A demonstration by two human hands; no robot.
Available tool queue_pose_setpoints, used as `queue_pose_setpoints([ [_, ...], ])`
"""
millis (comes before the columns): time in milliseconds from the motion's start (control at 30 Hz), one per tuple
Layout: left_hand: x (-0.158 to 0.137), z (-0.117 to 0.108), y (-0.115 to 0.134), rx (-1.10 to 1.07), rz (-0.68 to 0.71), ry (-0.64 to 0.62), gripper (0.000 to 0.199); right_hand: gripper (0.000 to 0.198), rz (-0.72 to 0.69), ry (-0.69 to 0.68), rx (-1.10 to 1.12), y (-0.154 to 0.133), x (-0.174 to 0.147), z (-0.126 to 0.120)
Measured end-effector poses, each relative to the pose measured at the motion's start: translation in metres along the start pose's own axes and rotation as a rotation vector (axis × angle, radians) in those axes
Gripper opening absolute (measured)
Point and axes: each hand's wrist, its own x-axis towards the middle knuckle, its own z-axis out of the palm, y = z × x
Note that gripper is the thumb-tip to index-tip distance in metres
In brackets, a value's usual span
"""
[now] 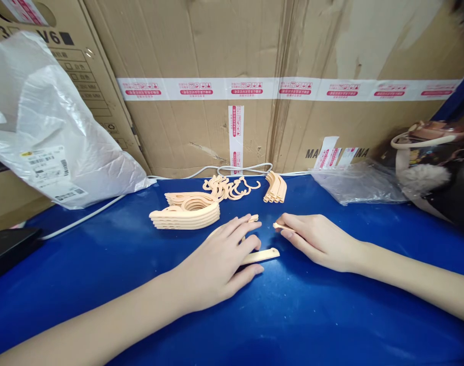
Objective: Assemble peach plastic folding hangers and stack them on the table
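My left hand [216,259] lies over a cream plastic hanger body [268,255] on the blue table. Its thumb and index finger sit on either side of the piece's straight bar, and the palm hides much of the rest. To the right, my right hand [318,241] is closed in a pinch on a cream hanger arm [277,225], of which only the end shows. The two pieces are apart. Behind my left hand stands a neat stack of hanger bodies [186,216]. Beyond are a loose heap of hanger hooks [226,187] and a small pile of curved hanger arms [275,188].
Large cardboard boxes [205,46] wall off the back. A white plastic parcel bag [64,137] leans at left, near a black object [12,249]. A white cable [87,216] runs along the back edge. Clear plastic film [357,183] and a dark bag [445,183] lie at right.
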Motion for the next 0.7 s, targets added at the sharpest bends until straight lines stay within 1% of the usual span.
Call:
queue_pose_setpoints([
  [67,0.0006,0.0020,-0.0009,-0.035,-0.037,-0.056,0.019,0.030,-0.010,0.008,-0.002,0.0002,0.0003,0.0011],
  [167,0.0003,0.0030,-0.0014,-0.071,-0.074,-0.072,0.019,0.030,0.018,0.032,-0.013,0.0013,0.0005,0.0031],
  [267,-0.0005,0.0024,-0.0002,-0.098,-0.089,-0.054,0.018,0.031,0.063,0.031,0.004,0.0009,0.0002,0.0039],
  [367,-0.0003,0.0014,0.0005,-0.135,-0.119,-0.004,0.016,0.031,0.085,0.010,0.037,-0.0016,0.0000,0.0035],
  [500,0.0009,0.0011,-0.0006,-0.169,-0.135,0.062,0.014,0.032,0.079,-0.015,0.043,-0.0047,0.0001,0.0037],
  [700,0.0017,0.0042,-0.0029,-0.181,-0.143,0.052,0.015,0.030,0.078,-0.043,0.096,-0.0045,0.0006,0.0042],
])
